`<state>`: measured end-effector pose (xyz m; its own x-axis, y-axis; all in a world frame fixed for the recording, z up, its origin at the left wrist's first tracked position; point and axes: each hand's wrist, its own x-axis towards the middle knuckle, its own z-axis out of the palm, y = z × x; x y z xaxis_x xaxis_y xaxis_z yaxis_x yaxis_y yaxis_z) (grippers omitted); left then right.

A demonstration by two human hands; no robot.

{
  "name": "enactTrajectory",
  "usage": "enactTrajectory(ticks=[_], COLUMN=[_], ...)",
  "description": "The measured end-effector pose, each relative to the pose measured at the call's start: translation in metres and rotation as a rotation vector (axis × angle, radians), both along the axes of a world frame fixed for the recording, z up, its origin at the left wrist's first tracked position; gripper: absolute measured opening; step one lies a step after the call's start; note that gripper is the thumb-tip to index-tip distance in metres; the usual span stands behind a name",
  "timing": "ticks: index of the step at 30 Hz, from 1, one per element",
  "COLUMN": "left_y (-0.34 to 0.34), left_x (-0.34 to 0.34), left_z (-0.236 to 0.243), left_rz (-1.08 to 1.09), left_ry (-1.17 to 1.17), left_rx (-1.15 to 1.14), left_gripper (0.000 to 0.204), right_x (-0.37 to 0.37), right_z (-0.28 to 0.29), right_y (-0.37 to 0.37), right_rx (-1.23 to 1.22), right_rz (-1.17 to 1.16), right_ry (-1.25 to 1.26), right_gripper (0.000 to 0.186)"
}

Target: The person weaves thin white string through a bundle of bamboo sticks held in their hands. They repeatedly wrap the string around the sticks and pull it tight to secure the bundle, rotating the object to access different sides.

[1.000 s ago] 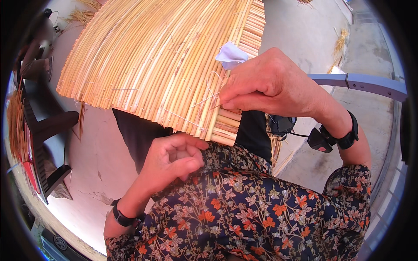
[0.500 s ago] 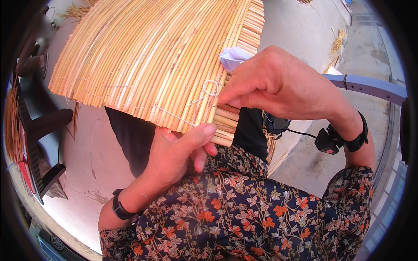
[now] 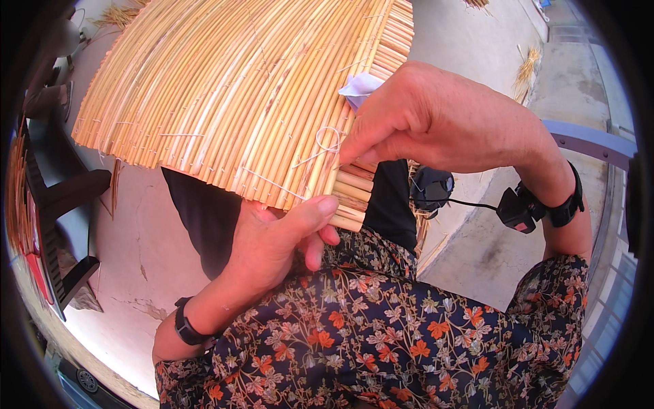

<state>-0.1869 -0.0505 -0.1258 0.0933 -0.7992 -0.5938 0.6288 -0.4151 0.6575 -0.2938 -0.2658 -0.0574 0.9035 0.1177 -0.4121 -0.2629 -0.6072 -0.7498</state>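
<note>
A large mat of straw-coloured reed stalks [image 3: 225,88] lies over my lap, its stalks tied side by side with short white stitches. My left hand [image 3: 272,235] grips the near right corner, thumb on top and fingers curled underneath. At the right edge, my right hand [image 3: 415,123] is closed in a pinch, fingertips against the stalks. A loop of white thread [image 3: 328,139] stands beside those fingertips and runs up to them; the pinched end is hidden. Crosswise stalks [image 3: 351,198] show beneath the right edge. A pale folded scrap [image 3: 359,88] sits behind my right hand.
On the left stands a dark chair [image 3: 71,184], with a bundle of reeds near it. Loose straw [image 3: 528,68] lies on the floor at the far right. A grey-blue curved bar [image 3: 593,140] passes behind my right forearm. A black cable [image 3: 473,204] reaches my right wrist.
My right forearm and wrist have shifted slightly, with the pinch staying at the mat's edge by the thread loop. The mat has drifted a little left. My left hand keeps its grip.
</note>
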Motion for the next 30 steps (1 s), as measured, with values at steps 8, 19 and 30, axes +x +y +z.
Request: enactTrajectory(ticks=[8, 19, 30], left_y=[0.002, 0.005, 0.027], left_x=[0.003, -0.003, 0.024], left_z=[-0.003, 0.000, -0.028], left_rz=[-0.034, 0.006, -0.246], left_ry=[0.031, 0.016, -0.779], left_rx=[0.025, 0.025, -0.411], left_gripper=[0.033, 0.022, 0.048], right_x=[0.009, 0.023, 0.024], right_z=[0.002, 0.005, 0.011], right_y=[-0.004, 0.011, 0.020], right_rx=[-0.021, -0.526, -0.591], right_rz=[0.082, 0.292, 0.373], right_ry=[0.036, -0.296, -0.400], right_gripper=[0.025, 0.005, 0.009])
